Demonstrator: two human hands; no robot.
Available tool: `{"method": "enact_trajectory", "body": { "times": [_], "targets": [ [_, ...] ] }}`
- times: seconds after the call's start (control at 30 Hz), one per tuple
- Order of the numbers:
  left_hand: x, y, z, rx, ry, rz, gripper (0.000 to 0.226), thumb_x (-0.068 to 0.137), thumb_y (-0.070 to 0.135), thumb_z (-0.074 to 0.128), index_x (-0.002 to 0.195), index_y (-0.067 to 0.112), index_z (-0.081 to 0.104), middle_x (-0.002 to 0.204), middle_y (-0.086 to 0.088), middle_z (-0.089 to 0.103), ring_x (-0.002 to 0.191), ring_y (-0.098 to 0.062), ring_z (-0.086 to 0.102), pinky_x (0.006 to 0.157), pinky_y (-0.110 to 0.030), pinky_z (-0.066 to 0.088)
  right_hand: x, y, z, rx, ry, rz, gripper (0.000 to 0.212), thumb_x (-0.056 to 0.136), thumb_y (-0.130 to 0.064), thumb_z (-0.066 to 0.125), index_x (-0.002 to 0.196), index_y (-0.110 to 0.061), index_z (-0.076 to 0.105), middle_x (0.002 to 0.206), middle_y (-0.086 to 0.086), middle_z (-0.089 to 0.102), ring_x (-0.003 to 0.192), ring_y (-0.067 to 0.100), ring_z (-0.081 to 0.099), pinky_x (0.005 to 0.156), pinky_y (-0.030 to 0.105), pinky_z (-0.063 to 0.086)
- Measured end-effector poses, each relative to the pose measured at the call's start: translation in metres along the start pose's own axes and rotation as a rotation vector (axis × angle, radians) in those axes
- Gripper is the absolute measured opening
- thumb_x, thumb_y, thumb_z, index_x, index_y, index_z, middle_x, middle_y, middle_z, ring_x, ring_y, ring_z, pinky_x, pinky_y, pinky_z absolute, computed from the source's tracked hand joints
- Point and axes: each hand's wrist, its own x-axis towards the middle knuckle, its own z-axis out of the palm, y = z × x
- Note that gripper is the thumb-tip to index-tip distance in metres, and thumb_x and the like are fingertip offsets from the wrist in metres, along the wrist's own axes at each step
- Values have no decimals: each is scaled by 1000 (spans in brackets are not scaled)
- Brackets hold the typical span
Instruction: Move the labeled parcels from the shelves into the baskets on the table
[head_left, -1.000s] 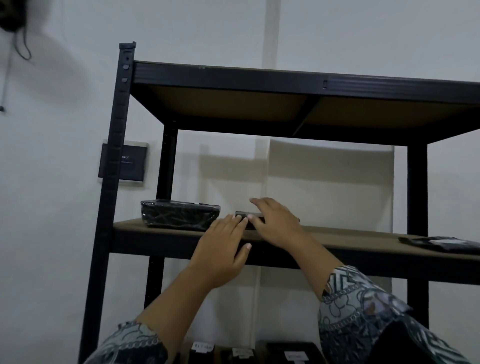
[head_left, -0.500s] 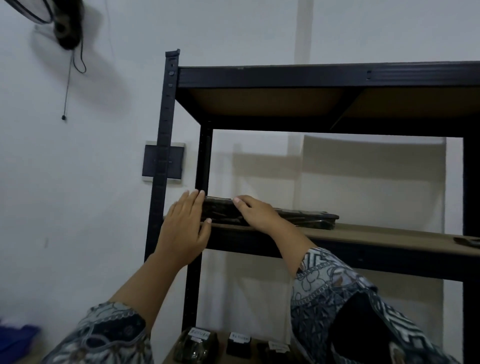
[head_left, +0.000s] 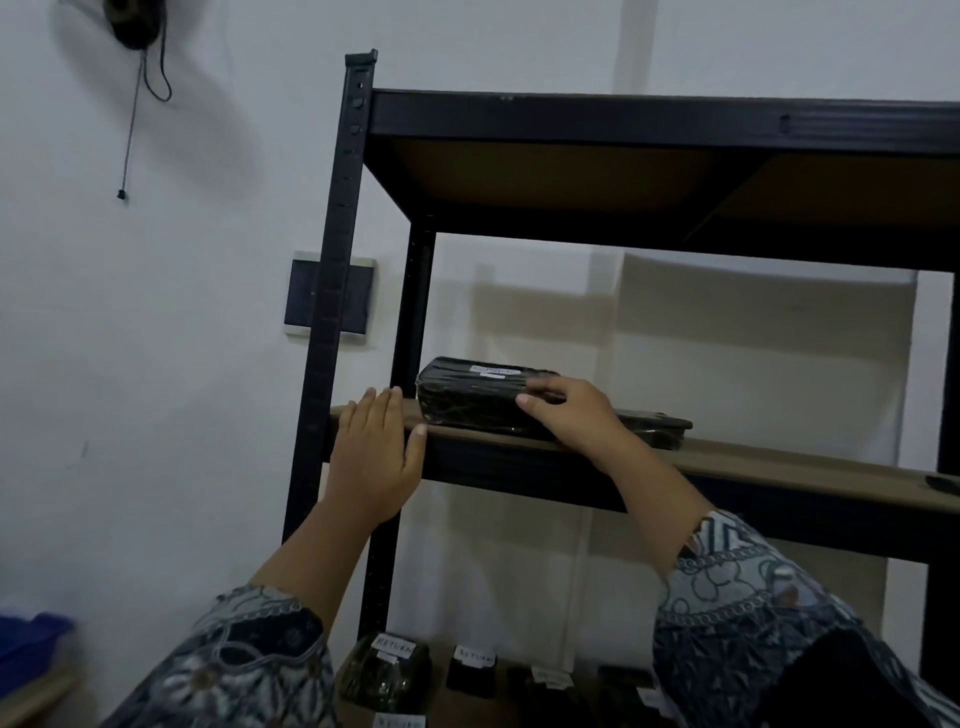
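My right hand (head_left: 571, 415) is holding the right end of a long black plastic-wrapped parcel (head_left: 478, 400), a little left of the middle of the frame. My fingers (head_left: 545, 387) are bending over its top and my thumb is pressing on its front side. The parcel is lying flat on the brown board of the black metal shelf rack (head_left: 753, 467), close to the rack's left post. Its wrap is looking shiny and wrinkled, and a small white label (head_left: 493, 370) is sitting on top. The words on the label are looking too blurry to read.

My left hand (head_left: 374, 457) is resting flat on the front edge of the same board, just left of the parcel. Its fingers are staying straight and close together, and they are holding nothing.

A thin flat black parcel (head_left: 660, 428) is lying on the board just right of my right hand, partly hiding behind it. I cannot tell if the two parcels are touching.

At the bottom of the frame, small dark parcels with white labels (head_left: 387, 670) are sitting on a lower board. A blue plastic thing (head_left: 26, 639) is showing blurry at the lower left. A dark wall fan (head_left: 130, 21) is hanging at the upper left.
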Motion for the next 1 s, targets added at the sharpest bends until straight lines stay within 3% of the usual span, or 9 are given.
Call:
{"method": "enact_trajectory", "body": {
  "times": [0.3, 0.37, 0.47, 0.53, 0.6, 0.67, 0.73, 0.83, 1.0],
  "targets": [
    [2, -4, 3, 20, 0, 19, 73, 89, 48, 15, 135, -2, 44, 136, -18, 48, 130, -34, 38, 112, -47, 19, -5, 3, 1, 184, 94, -20, 48, 72, -24, 80, 118, -20, 65, 110, -7, 56, 101, 9, 54, 95, 25, 44],
    [2, -4, 3, 26, -4, 18, 73, 89, 47, 15, 134, -2, 44, 136, -19, 49, 129, -35, 39, 112, -48, 19, -5, 2, 2, 252, 131, -19, 39, 73, -25, 80, 110, -16, 69, 102, -8, 58, 92, 7, 58, 80, 20, 52],
    [3, -4, 2, 32, -9, 23, 72, 89, 46, 16, 133, -3, 45, 135, -19, 50, 128, -35, 40, 111, -49, 21, -4, 1, 3, 274, 213, 15, 27, 76, -15, 78, 100, -15, 64, 104, -2, 57, 85, 5, 56, 53, 10, 43],
    [2, -3, 2, 31, -4, 27, 72, 89, 45, 16, 132, -3, 46, 132, -20, 51, 126, -36, 42, 110, -49, 22, -1, 3, 2, 328, 215, 51, 48, 73, -10, 80, 111, -21, 53, 106, 3, 57, 90, 14, 59, 60, 18, 45],
    [2, -3, 1, 29, -2, 28, 71, 89, 45, 17, 130, -4, 47, 130, -21, 53, 124, -37, 44, 109, -50, 23, 0, 2, 0, 365, 176, 111, 80, 70, -8, 82, 133, -27, 36, 115, 8, 57, 103, 22, 58, 79, 28, 47],
    [2, -2, 1, 31, -4, 28, 70, 89, 44, 17, 130, -4, 47, 130, -21, 53, 123, -36, 44, 109, -50, 23, 2, 1, -4, 352, 136, 193, 92, 71, -10, 81, 144, -16, 26, 128, 9, 51, 113, 22, 50, 93, 30, 40],
    [2, -2, 1, 31, -10, 27, 70, 89, 44, 17, 131, -4, 47, 131, -20, 52, 124, -36, 43, 110, -50, 21, 3, 0, -7, 365, 57, 247, 74, 74, -11, 79, 137, -2, 40, 124, 7, 57, 107, 19, 54, 89, 25, 42],
    [2, -2, 0, 22, -17, 29, 72, 88, 45, 15, 132, -3, 45, 133, -20, 51, 127, -36, 40, 111, -51, 19, 7, 2, -5, 376, 15, 223, 39, 75, -13, 77, 111, -5, 63, 106, 7, 69, 100, 22, 64, 86, 29, 50],
    [0, -2, -3, 5, -24, 37, 78, 86, 50, 10, 140, 0, 35, 143, -18, 40, 136, -33, 29, 114, -47, 11, 0, 0, -6, 407, 65, 148, 28, 81, -13, 72, 108, -10, 63, 105, 6, 68, 99, 21, 64, 93, 31, 49]
  ]
}}
